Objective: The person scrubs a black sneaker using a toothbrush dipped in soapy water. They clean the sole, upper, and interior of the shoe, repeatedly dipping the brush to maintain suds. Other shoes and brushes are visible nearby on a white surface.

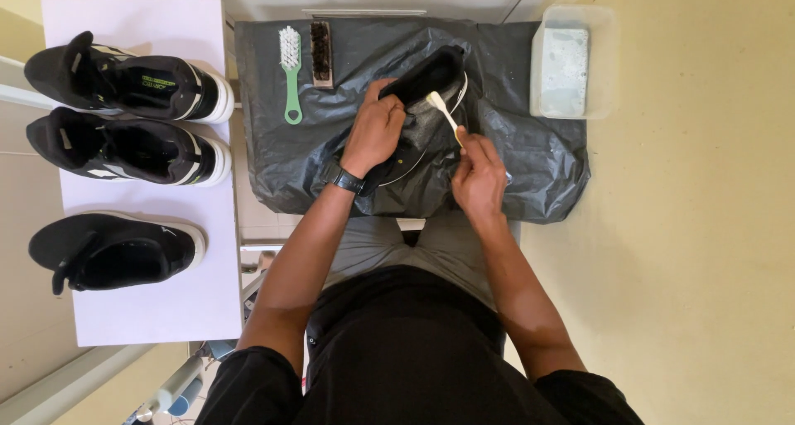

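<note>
I see a black plastic sheet (530,160) spread in the middle, a white desk (149,301) at left carrying three black shoes (124,152). On the sheet lies a black shoe (426,81); my left hand (377,131) has its fingers closed on it. My right hand (479,176) pinches a small white brush (441,108) against the shoe. Far left lies a green brush (291,73).

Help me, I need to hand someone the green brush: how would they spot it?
On the black plastic sheet, look to its top left corner. Two brushes lie there side by side; the green brush is the left one, with white bristles and a long handle, unlike the short dark-bristled wooden brush.
</note>
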